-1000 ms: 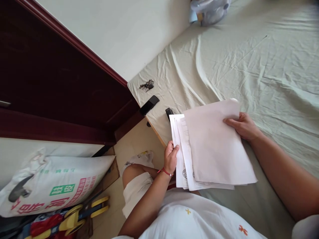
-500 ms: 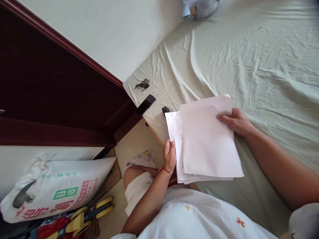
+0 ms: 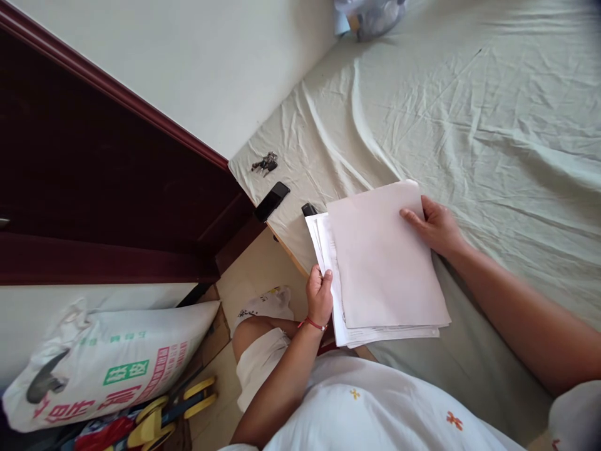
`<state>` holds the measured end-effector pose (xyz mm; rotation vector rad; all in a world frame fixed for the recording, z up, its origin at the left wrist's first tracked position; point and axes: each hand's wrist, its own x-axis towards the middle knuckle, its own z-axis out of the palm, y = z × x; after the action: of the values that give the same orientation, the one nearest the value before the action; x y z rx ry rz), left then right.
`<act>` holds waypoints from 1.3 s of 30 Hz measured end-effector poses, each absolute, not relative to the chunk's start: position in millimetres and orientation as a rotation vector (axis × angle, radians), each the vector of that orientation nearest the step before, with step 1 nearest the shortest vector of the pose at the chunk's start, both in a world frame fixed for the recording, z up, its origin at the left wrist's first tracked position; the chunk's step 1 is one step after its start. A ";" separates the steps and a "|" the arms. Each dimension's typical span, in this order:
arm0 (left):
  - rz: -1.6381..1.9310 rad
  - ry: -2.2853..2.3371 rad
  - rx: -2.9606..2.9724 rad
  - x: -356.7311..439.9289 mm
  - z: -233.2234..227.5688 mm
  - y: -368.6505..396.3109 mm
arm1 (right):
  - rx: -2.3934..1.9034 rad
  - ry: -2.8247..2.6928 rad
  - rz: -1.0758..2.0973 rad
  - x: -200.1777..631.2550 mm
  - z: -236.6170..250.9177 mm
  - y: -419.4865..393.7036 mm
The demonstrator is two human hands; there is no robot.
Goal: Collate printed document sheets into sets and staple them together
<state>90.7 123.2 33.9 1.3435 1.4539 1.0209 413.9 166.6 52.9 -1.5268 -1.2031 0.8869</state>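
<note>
My left hand (image 3: 320, 295), with a red cord at the wrist, is closed on the left edge of a stack of papers (image 3: 323, 241), thumb on top. Over most of that stack lies a blank sheet of paper (image 3: 385, 263), its face showing no print. My right hand (image 3: 436, 225) pinches this sheet near its upper right corner, with the thumb on its face and the fingers hidden behind. Some printed lines show along the lower sheets' edges. The papers are above the bed's near edge, in front of my body.
On the pale green bed sheet (image 3: 469, 138) lie a bunch of keys (image 3: 265, 163), a black phone (image 3: 273, 200) and a small black object (image 3: 308, 210). A plastic bag (image 3: 375, 19) sits at the back. A stuffed white sack (image 3: 117, 357) stands by the dark red door (image 3: 94, 156), with a yellow-wheeled item (image 3: 153, 426) below.
The blank sheet has shifted a little left and lies more squarely over the stack, with my right hand moving along. My left hand keeps its grip. The camera view has shifted slightly.
</note>
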 end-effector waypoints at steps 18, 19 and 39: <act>0.984 1.479 1.352 92.7 42.7 113.9 | -1.743 -1.218 0.757 382.4 68.2 150.0; 0.974 1.487 1.364 93.0 44.1 113.7 | -1.752 -1.223 0.758 381.3 67.9 149.9; 0.963 1.446 1.382 93.6 47.2 112.6 | -1.824 -1.787 0.378 402.5 99.8 164.8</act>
<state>93.6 112.6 47.2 1.3823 1.4464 0.9629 402.5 164.8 99.8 -1.8242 -1.7874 0.3783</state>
